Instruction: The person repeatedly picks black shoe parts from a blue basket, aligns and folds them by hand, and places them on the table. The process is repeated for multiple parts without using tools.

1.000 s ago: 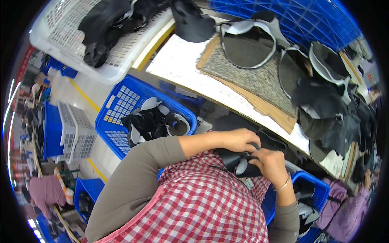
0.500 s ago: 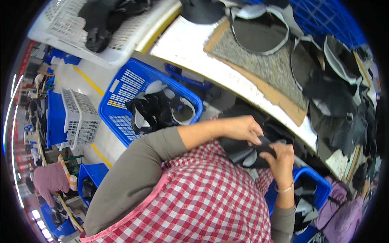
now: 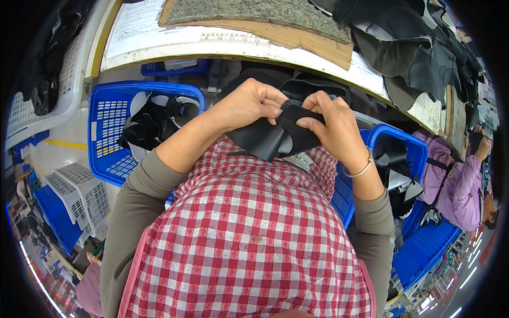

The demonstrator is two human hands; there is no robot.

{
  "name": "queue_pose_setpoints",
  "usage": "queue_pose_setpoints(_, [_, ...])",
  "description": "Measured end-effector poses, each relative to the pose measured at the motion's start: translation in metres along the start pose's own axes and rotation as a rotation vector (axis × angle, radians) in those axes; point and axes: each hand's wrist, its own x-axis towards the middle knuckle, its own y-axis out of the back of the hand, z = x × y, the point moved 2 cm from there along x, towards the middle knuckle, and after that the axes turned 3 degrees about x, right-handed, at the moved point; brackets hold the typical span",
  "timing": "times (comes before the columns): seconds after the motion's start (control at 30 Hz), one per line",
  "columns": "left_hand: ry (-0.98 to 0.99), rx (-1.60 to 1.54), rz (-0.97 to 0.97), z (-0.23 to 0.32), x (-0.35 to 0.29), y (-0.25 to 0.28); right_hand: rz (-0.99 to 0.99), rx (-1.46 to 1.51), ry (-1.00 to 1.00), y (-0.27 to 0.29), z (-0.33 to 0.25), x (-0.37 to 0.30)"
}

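Just above my lap I hold a black leather-like cut piece [image 3: 260, 139] with both hands. My left hand [image 3: 252, 106] pinches its upper edge between thumb and fingers. My right hand [image 3: 335, 123], with a bracelet at the wrist, grips the same piece a little to the right, thumb on top. Between the hands the piece is folded or overlapped, and a small light grey patch of lining shows below. The lower part hangs over my red-and-white checked apron [image 3: 249, 228]. Whether it is one piece or two joined, I cannot tell.
A workbench [image 3: 175, 50] with a grey stone-like slab [image 3: 254, 16] runs across ahead; black pieces [image 3: 413, 53] heap at its right. Blue baskets [image 3: 108, 114] with black pieces stand left and right. A white crate [image 3: 63, 95] is far left. A person in purple [image 3: 450, 180] sits at right.
My view has swung, so the bench and baskets sit differently. Both hands still hold the black piece, now more centred in front of me.
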Motion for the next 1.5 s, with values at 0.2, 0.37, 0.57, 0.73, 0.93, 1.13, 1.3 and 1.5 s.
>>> queue_pose_setpoints(0.2, [-0.028, 0.107, 0.010, 0.000, -0.002, 0.002, -0.042, -0.013, -0.028, -0.002, 0.005, 0.000])
queue_pose_setpoints(0.37, [-0.031, 0.189, -0.027, 0.005, 0.000, 0.002, -0.028, -0.035, -0.010, -0.003, 0.006, 0.001])
queue_pose_setpoints(0.57, [-0.017, 0.281, -0.059, 0.009, 0.000, 0.003, -0.035, -0.054, -0.008, -0.003, 0.008, -0.002])
queue_pose_setpoints(0.73, [-0.010, 0.275, -0.085, 0.011, -0.004, 0.003, 0.030, -0.105, 0.000, -0.006, 0.006, -0.005])
queue_pose_setpoints(0.93, [-0.050, 0.187, 0.081, -0.002, -0.004, -0.009, 0.209, -0.133, -0.034, 0.000, 0.008, -0.004])
queue_pose_setpoints(1.13, [0.037, 0.052, 0.011, -0.004, -0.012, 0.013, 0.079, 0.503, -0.543, 0.001, 0.025, -0.031])
queue_pose_setpoints(1.3, [0.053, 0.263, -0.211, 0.014, 0.007, 0.012, 0.082, 0.457, -0.441, -0.008, 0.026, -0.035])
queue_pose_setpoints(1.5, [0.205, 0.118, -0.175, 0.024, 0.011, -0.006, 0.071, 0.360, -0.440, -0.004, 0.019, -0.033])
